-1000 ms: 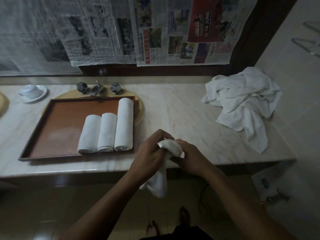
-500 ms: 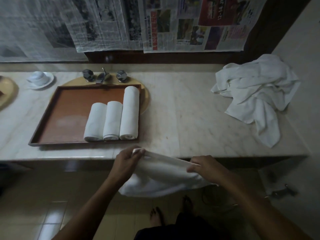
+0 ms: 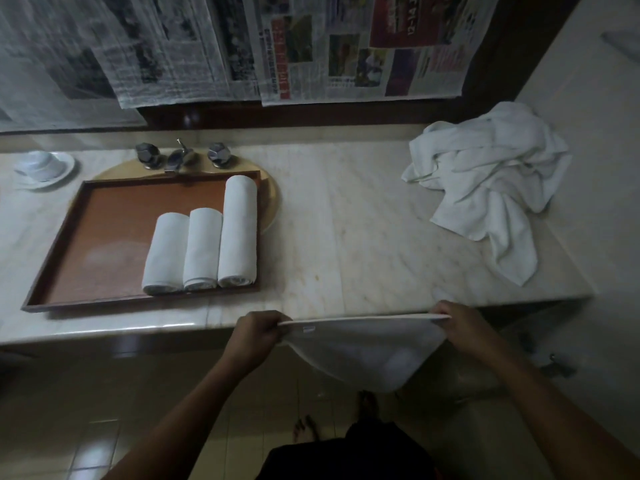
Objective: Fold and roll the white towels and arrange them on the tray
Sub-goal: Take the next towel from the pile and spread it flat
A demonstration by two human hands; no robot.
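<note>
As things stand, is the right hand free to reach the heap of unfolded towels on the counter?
Probably not yet. The right hand pinches one corner of the stretched towel, the left hand the other. The counter between it and the heap leaves the path open once it lets go.

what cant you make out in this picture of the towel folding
Head view:
- Crumpled pile: towel count, they tangle over each other.
- Held towel: its hanging part is blurred and dark, so folds unclear.
- Left hand and right hand: fingertips tucked behind the towel's edge.
- Basin: mostly covered by the tray.
- Newspaper text: too blurred.
</note>
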